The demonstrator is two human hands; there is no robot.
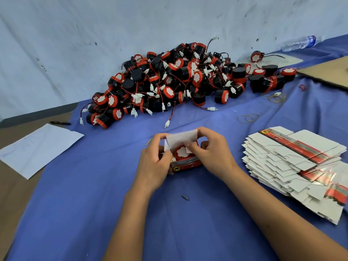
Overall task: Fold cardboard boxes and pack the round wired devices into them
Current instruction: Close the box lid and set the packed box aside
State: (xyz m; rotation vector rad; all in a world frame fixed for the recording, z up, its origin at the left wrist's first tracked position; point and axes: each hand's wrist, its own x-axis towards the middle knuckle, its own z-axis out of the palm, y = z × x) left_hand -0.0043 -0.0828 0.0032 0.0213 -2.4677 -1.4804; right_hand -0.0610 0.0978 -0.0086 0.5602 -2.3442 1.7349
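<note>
Left hand (153, 159) grips cardboard box (186, 164) side; right hand (212, 150) pinches white flap (181, 138) over round red-rimmed device (182, 152); blue cloth (94, 204) underneath

A blue cloth (79, 194) covers most of the counter (11, 187), whose brown surface shows at the left. A white sheet of paper (37, 149) lies there, partly on the cloth, with a black pen (60, 123) just beyond it. Loose rubber bands (248, 117) lie on the cloth further right. A clear plastic water bottle (301, 43) lies on its side at the far right, near a flat brown cardboard sheet (327, 72). A scuffed pale wall (113, 34) stands behind.
</note>
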